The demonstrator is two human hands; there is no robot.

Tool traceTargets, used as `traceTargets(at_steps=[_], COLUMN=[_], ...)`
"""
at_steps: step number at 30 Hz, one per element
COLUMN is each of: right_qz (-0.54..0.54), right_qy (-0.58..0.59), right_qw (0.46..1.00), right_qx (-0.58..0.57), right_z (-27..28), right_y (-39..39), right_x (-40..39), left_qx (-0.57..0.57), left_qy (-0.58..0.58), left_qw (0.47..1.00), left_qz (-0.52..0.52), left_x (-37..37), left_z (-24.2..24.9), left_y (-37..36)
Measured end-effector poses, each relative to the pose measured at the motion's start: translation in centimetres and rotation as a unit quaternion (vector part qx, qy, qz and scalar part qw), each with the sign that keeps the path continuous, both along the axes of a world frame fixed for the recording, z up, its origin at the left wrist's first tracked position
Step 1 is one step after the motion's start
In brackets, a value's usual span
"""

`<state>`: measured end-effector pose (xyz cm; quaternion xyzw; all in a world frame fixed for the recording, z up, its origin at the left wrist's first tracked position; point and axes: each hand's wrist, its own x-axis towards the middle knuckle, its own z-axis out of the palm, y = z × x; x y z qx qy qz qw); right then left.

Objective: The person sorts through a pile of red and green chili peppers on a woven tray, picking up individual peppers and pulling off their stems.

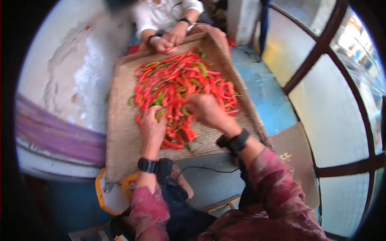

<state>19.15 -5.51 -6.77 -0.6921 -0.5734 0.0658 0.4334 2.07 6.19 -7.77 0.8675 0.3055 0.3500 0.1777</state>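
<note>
A heap of long red chili peppers (pixel 181 84), with some green and yellowish ones among them, is spread on a woven tray (pixel 122 88). At the near left side of the heap, my left hand (pixel 152 126) has its fingers closed on a yellow-green chili pepper (pixel 161 115). My right hand (pixel 207 111) hovers over the middle right of the heap, its fingers bent down toward the red peppers. Motion smears this hand, so I cannot tell whether it grips a pepper. Both my wrists wear black bands.
Across the tray sits a person in a white shirt (pixel 155 16), hands together at the far rim with something small and reddish. A wall with peeling paint (pixel 68 68) stands left, a dark-framed window (pixel 337 104) right. A black cable (pixel 209 168) crosses below the tray.
</note>
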Motion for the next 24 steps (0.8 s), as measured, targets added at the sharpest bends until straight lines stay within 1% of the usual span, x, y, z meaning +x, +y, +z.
traceTargets(at_steps=[1, 3, 4, 6, 7, 8, 9, 10, 12, 13, 14, 15, 16, 17, 18, 19, 20, 21, 23, 24], right_qz=[-0.028, -0.034, -0.031, -0.026, -0.023, -0.018, -0.019, 0.016, 0.071, 0.067, 0.063, 0.058, 0.023, 0.012, -0.025, -0.062, -0.075, -0.111, -0.203, -0.200], right_qy=[0.064, 0.072, 0.113, 0.107, 0.101, 0.090, 0.091, 0.084, 0.069, 0.067, 0.043, 0.018, 0.014, 0.007, 0.028, 0.050, 0.153, 0.238, 0.278, 0.292], right_qw=[0.996, 0.997, 0.993, 0.994, 0.995, 0.996, 0.996, 0.996, 0.995, 0.995, 0.997, 0.998, 0.999, 1.000, 0.999, 0.996, 0.984, 0.964, 0.938, 0.934], right_qx=[-0.058, -0.025, 0.005, 0.008, 0.012, -0.002, -0.003, 0.004, 0.017, 0.019, 0.001, -0.016, -0.023, -0.022, 0.003, 0.028, 0.050, 0.033, 0.035, 0.042], right_z=[1.7, 1.5, 1.7, 1.4, 1.2, 0.6, 0.7, 0.8, 0.7, 0.4, 0.2, 0.0, 0.1, 0.3, 0.4, 0.6, 0.8, 2.0, 3.4, 2.7], right_y=[-0.6, -0.6, -0.7, -0.7, -0.4, 0.0, -0.1, -0.2, -0.2, -0.3, -0.5, -0.7, -1.1, -1.6, -2.2, -3.0, -3.8, -5.1, -7.3, -8.4], right_x=[0.1, 1.1, 0.9, 0.4, 0.3, 0.1, -0.3, -0.8, -1.7, -1.7, -1.6, -1.5, -1.1, -0.3, 0.7, 1.6, 2.7, 3.6, 5.0, 5.7], left_qx=[-0.042, -0.116, -0.115, -0.293, -0.291, -0.327, -0.363, -0.356, -0.350, -0.345, -0.349, -0.349, -0.264, -0.177, -0.161, -0.286, -0.326, -0.362, -0.342, -0.266], left_qy=[-0.008, -0.009, -0.008, -0.042, -0.042, -0.089, -0.135, -0.186, -0.187, -0.189, -0.124, -0.126, -0.081, -0.038, -0.081, -0.117, -0.112, -0.106, -0.112, -0.130], left_qw=[0.999, 0.991, 0.991, 0.953, 0.954, 0.941, 0.920, 0.913, 0.914, 0.915, 0.924, 0.923, 0.958, 0.983, 0.982, 0.949, 0.934, 0.918, 0.893, 0.879], left_qz=[0.020, 0.070, 0.072, 0.062, 0.059, -0.005, -0.067, -0.074, -0.080, -0.086, -0.098, -0.104, -0.073, -0.043, -0.053, -0.067, -0.092, -0.120, -0.269, -0.375], left_x=[-0.3, -0.8, -1.0, -1.0, -0.7, -0.5, -0.3, 0.2, 0.7, 0.8, 0.6, 0.6, 0.8, 1.2, 1.5, 1.7, 1.9, 2.1, 4.2, 6.7], left_z=[0.2, 0.3, 0.8, 1.7, 1.3, 0.4, 0.5, 0.5, 1.4, 1.8, 1.1, 0.7, 0.6, 0.3, 0.3, 0.5, 0.7, 3.1, 10.9, 12.8], left_y=[0.2, 0.9, 0.7, 0.2, 0.3, 0.3, -0.3, -1.1, -2.3, -2.6, -1.8, -1.6, -1.5, -1.5, -1.6, -1.5, -1.6, -2.3, -7.9, -10.4])
